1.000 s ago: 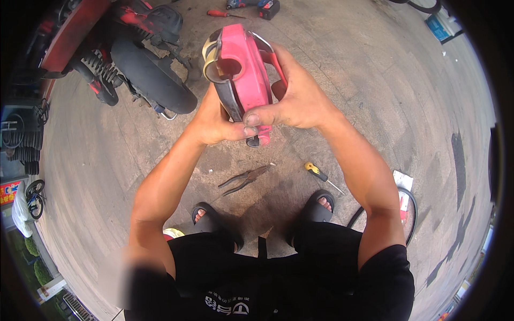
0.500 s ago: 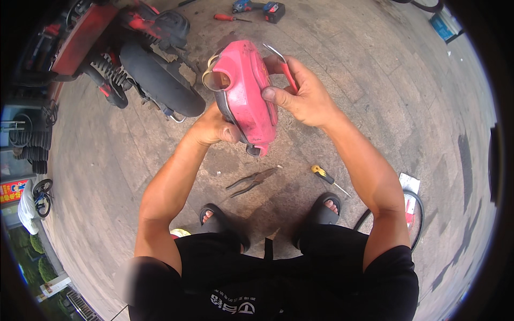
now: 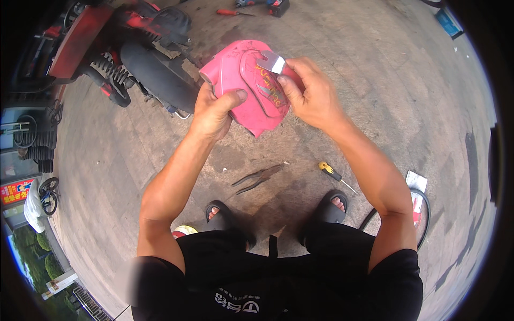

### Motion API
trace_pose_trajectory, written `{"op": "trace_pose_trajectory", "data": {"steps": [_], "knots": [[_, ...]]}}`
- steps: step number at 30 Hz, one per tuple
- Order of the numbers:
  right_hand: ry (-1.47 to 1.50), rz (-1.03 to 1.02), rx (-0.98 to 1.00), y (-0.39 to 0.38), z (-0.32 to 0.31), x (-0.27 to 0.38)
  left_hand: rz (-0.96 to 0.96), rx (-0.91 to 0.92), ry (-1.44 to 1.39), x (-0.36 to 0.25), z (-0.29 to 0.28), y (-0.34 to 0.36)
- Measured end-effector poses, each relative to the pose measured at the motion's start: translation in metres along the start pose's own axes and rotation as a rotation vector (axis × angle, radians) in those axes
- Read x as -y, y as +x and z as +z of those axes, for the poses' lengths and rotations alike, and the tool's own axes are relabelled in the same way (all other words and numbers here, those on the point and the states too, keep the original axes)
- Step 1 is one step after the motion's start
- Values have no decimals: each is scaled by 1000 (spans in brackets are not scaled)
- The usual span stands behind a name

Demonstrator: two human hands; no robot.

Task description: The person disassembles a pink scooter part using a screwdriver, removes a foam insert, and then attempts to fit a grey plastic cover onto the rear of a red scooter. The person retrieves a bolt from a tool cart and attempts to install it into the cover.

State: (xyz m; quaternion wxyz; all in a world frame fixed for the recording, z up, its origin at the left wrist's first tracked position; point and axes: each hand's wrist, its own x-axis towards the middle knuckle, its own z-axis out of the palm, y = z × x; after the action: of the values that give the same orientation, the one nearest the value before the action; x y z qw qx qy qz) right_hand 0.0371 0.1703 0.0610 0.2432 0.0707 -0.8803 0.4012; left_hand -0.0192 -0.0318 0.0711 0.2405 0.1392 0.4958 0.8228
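Left hand (image 3: 213,112) grips glossy pink moulded-plastic cover (image 3: 241,80) by edge, thumb on face, other fingers behind. Right hand (image 3: 316,96) fingers close round red-handled tool with flat, notched metal blade (image 3: 272,63); blade over cover's face, contact unclear. Cover seemingly already detached; yellowish marking intact near right fingertips. Blue-and-white container (image 3: 448,23) well beyond right fingers, contents indiscernible.

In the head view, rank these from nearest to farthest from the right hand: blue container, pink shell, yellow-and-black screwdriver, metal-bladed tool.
From the right hand:
1. metal-bladed tool, held in it
2. pink shell, to its left, gripped by the left hand
3. yellow-and-black screwdriver, lower in the picture
4. blue container, at the upper right edge
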Motion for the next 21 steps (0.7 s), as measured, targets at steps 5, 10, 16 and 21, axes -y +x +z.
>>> {"op": "trace_pose_trajectory", "data": {"steps": [5,10,16,21], "knots": [[7,-53,212,-5,-11,8,91,-46,85,2,-6,0],[-11,-83,259,-2,-9,12,124,-94,113,1,-5,4],[-151,-157,292,3,-12,10,111,-127,183,0,-4,1],[-310,-96,377,5,-10,18,167,-126,256,4,1,3]]}}
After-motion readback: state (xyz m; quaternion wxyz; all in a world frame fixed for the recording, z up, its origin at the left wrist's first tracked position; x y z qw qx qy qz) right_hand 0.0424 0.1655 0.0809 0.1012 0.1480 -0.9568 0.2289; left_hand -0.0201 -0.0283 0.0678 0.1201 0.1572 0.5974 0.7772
